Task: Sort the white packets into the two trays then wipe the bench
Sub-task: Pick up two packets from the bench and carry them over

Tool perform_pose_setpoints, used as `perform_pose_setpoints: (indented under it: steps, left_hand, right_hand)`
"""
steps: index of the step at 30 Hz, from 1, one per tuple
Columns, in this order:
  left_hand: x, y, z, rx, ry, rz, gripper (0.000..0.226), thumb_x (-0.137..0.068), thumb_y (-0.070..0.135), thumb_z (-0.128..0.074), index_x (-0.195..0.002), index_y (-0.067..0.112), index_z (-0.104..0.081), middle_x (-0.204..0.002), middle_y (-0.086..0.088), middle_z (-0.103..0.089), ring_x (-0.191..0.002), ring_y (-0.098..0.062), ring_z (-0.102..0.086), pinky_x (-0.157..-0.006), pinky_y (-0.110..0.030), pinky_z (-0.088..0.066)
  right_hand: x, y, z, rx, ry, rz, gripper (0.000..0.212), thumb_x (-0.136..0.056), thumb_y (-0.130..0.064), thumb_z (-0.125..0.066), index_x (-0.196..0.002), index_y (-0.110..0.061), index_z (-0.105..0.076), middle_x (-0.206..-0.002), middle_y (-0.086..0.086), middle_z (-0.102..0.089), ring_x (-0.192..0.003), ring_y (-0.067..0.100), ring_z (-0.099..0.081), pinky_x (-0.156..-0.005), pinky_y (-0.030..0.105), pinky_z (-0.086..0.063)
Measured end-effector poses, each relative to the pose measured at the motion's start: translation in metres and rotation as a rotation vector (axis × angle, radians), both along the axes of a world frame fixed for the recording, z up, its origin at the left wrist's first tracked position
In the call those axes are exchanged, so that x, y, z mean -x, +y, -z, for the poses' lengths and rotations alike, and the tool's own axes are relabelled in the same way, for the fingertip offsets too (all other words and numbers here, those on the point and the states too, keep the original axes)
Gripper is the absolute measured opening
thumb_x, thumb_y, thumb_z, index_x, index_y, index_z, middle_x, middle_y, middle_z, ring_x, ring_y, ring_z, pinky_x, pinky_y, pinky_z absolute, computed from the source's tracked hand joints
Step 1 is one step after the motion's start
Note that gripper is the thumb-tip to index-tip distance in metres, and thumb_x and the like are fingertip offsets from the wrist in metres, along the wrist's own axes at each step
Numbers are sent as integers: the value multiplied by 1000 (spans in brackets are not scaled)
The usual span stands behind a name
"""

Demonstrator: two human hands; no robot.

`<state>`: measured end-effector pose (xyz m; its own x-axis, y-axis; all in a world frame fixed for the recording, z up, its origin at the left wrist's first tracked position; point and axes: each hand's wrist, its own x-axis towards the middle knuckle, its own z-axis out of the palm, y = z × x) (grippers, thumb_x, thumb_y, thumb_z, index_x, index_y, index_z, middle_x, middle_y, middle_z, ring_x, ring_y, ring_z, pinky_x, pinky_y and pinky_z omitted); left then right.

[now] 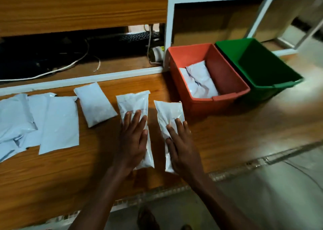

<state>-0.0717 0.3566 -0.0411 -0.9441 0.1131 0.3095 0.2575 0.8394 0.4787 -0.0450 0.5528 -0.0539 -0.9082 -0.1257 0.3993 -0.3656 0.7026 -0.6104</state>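
- The left hand [133, 140] lies flat on a white packet [134, 107], fingers straight and a little spread; there is no grip around it, only the palm and fingers press on top.
- This packet lies lengthwise on the wooden counter [52, 177], and its near end shows beside the left palm.
- The right hand [181, 145] rests the same way on a second white packet [168, 114], just to the right of the first; the fingers are straight and lie on the packet, and the thumb touches its left edge.
- The two packets under the hands are near each other but apart, with a strip of counter between them.
- To the left of them lies a third packet [95, 103], alone and a little tilted.
- Further left there is a flat white bag [60, 124] and a loose heap of white bags [15, 117] that overlap each other at the left edge of the view.
- To the right of the hands stands an orange tray [230, 96] on the counter; inside it lie white packets [199, 81], at least two, one partly over the other.
- A green tray [279, 85] stands just beside the orange one, on its right, and their walls seem to touch.
- Behind the counter, in a dark shelf opening, there is a black keyboard [138, 37] and a white cable [70, 66].
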Motion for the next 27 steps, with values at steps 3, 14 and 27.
perform_pose_setpoints:
  steps: [3,14,27]
  left_hand:
    - [-37,42,-8,-25,5,84,52,-104,32,-34,-153,17,-31,-164,0,-16,-153,-20,-1,-121,-54,-18]
    - [-92,192,-17,3,4,363,51,-104,35,-30,-152,17,-33,-163,-1,-20,-153,-21,-2,-122,-50,-14]
    - [-28,341,-59,-38,178,531,50,-104,29,-35,-151,12,-36,-162,-5,-23,-153,-24,-6,-120,-52,-22]
  right_hand:
    - [-42,38,-6,-21,0,72,46,-106,-33,-42,-150,-23,-44,-165,5,-25,-155,23,-10,-118,51,-31]
    - [-109,176,8,46,-26,403,49,-106,-37,-39,-154,-33,-32,-166,-2,-20,-155,21,-10,-115,56,-34]
    - [-51,312,-40,-40,35,612,47,-105,-36,-39,-150,-22,-43,-164,5,-26,-155,26,-12,-117,54,-33]
